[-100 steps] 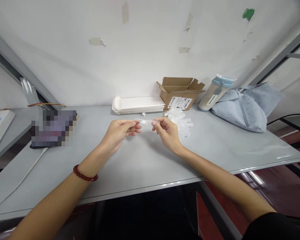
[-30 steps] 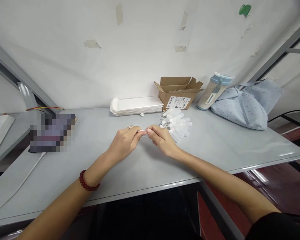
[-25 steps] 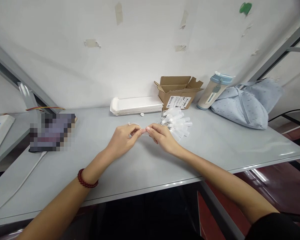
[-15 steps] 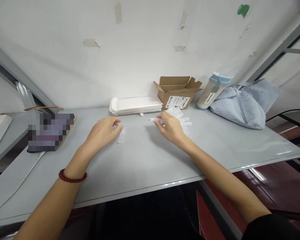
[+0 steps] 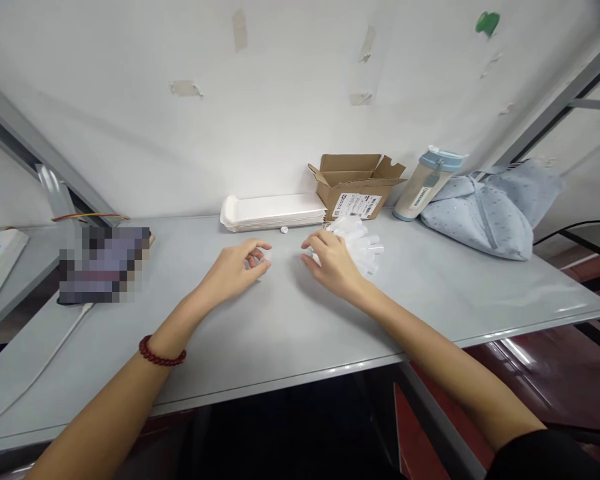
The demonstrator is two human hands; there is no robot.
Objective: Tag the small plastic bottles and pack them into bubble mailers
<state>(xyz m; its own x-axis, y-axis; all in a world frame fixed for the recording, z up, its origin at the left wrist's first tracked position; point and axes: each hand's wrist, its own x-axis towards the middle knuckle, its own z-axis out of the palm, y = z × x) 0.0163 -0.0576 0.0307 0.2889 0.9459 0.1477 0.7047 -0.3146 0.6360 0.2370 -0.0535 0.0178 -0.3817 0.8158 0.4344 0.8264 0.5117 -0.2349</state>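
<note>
My left hand [image 5: 240,268] is over the middle of the grey table, its thumb and fingers apart and curved. Beneath it, mostly hidden, a bit of a small translucent plastic bottle [image 5: 263,274] shows. My right hand [image 5: 331,264] is to the right with thumb and forefinger apart; something clear behind its fingers is too covered to make out. Beside and behind that hand lies a pile of small translucent plastic bottles [image 5: 371,249]. A small white cap [image 5: 284,230] sits beyond and between the hands.
A stack of white flat boxes or envelopes [image 5: 275,212] lies against the wall, next to an open cardboard box [image 5: 357,193]. Right of these stand a tumbler [image 5: 427,185] and a light blue cloth bag [image 5: 480,217]. A blurred device [image 5: 105,267] with a white cable [image 5: 45,367] lies left.
My left hand has moved right, over the small bottle that lay beside it. My right hand's fingers have parted from the needle-tipped piece they pinched.
</note>
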